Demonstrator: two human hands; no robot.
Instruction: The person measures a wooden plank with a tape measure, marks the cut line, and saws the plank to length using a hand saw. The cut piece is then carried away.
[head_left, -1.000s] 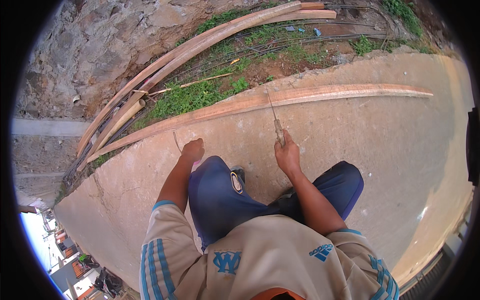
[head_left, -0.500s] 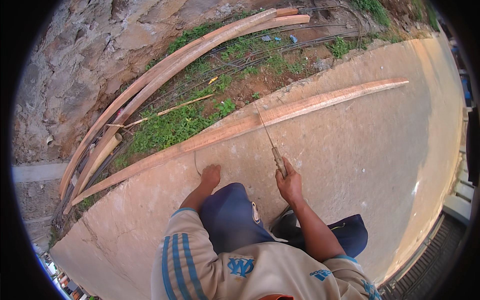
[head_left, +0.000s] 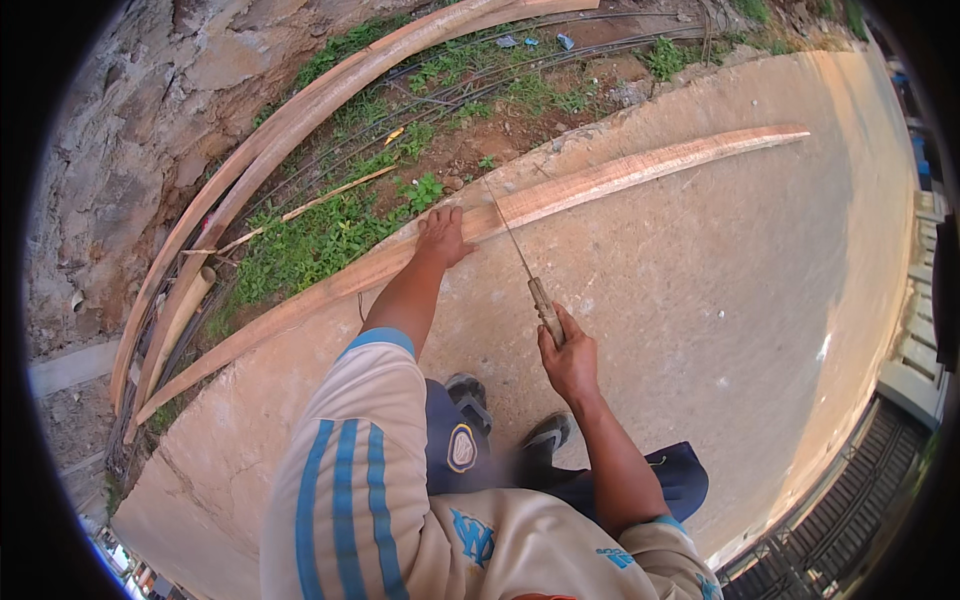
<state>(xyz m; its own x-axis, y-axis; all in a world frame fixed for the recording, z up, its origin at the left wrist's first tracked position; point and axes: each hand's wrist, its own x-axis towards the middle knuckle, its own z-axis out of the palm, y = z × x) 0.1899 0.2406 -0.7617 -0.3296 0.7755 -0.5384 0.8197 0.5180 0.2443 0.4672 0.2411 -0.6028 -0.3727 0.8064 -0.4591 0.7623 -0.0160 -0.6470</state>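
A long wooden plank (head_left: 590, 190) lies across the paved ground in front of me. My left hand (head_left: 443, 238) rests on it with the fingers spread, pressing on the wood just left of the blade. In my right hand (head_left: 570, 358) is the handle of a handsaw (head_left: 541, 303), and the fingers are closed round it. The thin blade, seen nearly edge-on, runs away from me across the plank, its tip beyond the far edge. Blade teeth are too fine to make out. A short bent wire (head_left: 361, 305) sticks out near the plank's near side.
More long timbers (head_left: 330, 95) lie beyond a grassy dirt strip (head_left: 310, 245), beside thin rods (head_left: 480, 90) and a bamboo piece (head_left: 190, 310). A rough rock wall (head_left: 150, 130) rises at the far left. Concrete paving (head_left: 680, 320) extends right to a metal grille (head_left: 830, 510).
My left hand has reached forward from near my knee onto the plank, and its fingers have spread. My right hand still grips the handsaw, slightly farther left in view. My feet now show.
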